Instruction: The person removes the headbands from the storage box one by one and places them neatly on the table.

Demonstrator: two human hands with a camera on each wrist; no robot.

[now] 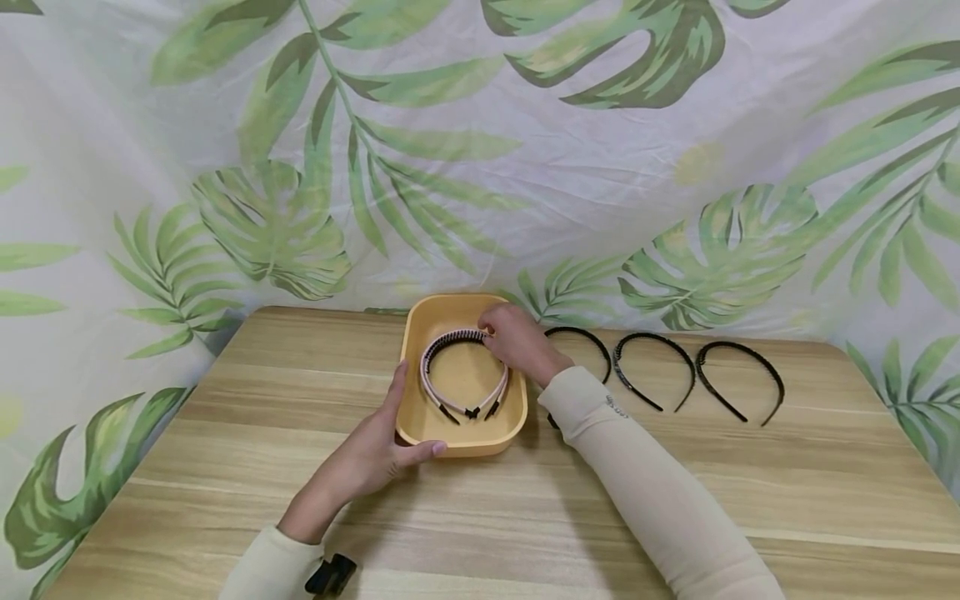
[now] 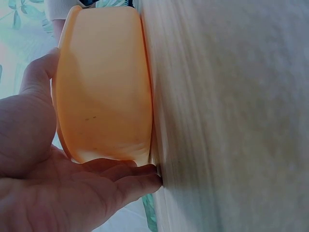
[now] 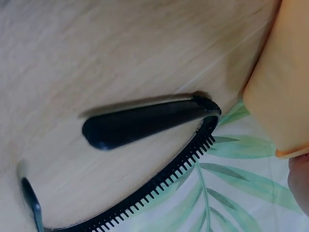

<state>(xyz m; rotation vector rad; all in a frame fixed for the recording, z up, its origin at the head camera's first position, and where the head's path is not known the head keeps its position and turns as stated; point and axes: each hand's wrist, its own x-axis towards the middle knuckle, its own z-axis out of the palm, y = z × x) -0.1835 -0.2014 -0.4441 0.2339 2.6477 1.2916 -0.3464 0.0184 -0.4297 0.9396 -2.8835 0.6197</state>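
A yellow-orange plastic tub stands on the table with a pink headband in it; its inner edge shows dark teeth and a small black bow lies at its near side. My left hand grips the tub's near left corner, thumb on the near side and fingers along the left wall. In the left wrist view, the fingers curve about the tub wall. Over the tub's far right part, my right hand pinches the headband at its top; the fingertips are partly hidden.
To the right lie black headbands in a row: one partly hidden by the right arm, a middle one, and a rightmost one. A toothed black headband fills the right wrist view. Behind the wooden table hangs a leaf-print cloth.
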